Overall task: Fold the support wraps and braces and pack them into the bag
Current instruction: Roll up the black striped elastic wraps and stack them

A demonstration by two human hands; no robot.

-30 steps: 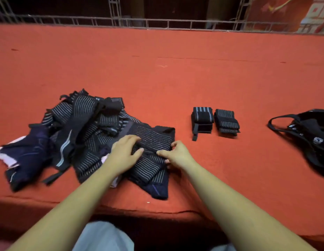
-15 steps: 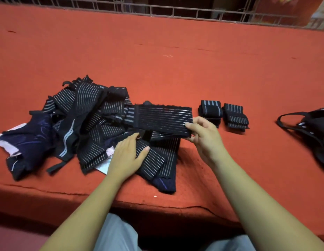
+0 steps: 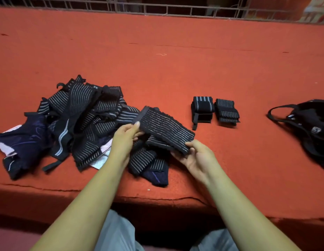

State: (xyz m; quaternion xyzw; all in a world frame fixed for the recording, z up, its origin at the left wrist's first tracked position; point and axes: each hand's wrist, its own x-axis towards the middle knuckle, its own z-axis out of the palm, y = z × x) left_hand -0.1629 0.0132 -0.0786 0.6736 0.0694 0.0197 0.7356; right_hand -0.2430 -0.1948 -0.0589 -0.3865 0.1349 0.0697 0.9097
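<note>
Both hands hold one striped black wrap (image 3: 164, 129) just above the red table (image 3: 157, 69). The left hand (image 3: 124, 140) pinches its left end, and the right hand (image 3: 197, 156) grips its right end from below. A loose pile of wraps and braces (image 3: 81, 120) lies to the left. Two folded wraps (image 3: 214, 110) sit beyond the hands, and the black bag (image 3: 309, 127) lies well off to the right.

Both hands up, each pinching one end

The left hand (image 3: 124, 140) pinches one end of a striped wrap (image 3: 164, 127) between thumb and fingers. The right hand (image 3: 198, 159), palm turned upward, grips the other end. The left forearm (image 3: 92, 200) and right forearm (image 3: 235, 205) angle inward
</note>
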